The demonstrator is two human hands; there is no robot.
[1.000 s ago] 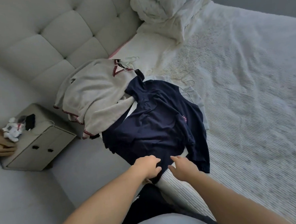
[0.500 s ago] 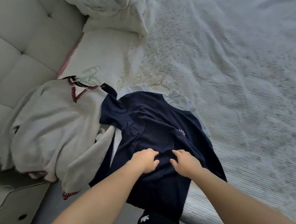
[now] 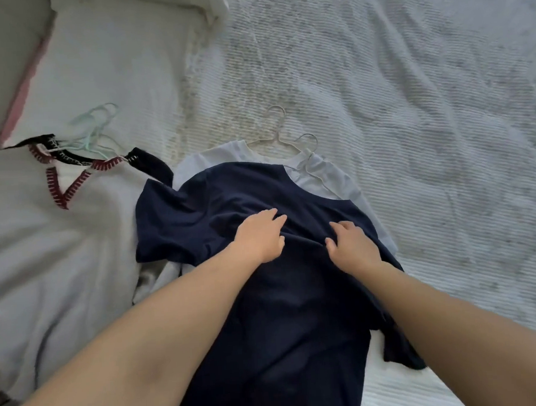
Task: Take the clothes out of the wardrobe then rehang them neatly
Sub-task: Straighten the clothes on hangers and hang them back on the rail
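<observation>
Both hands on navy T-shirt, grip bunching fabric at chest: left hand fingers curled into cloth, right hand pinching fold between thumb and fingers. Navy T-shirt spread on bed, lower part running toward camera. White T-shirt beneath it, on wire hanger with hook pointing away. Grey sweater with red-stitched V-neck lies left, touching navy sleeve; pale green hangers at its collar. White pillow behind.
</observation>
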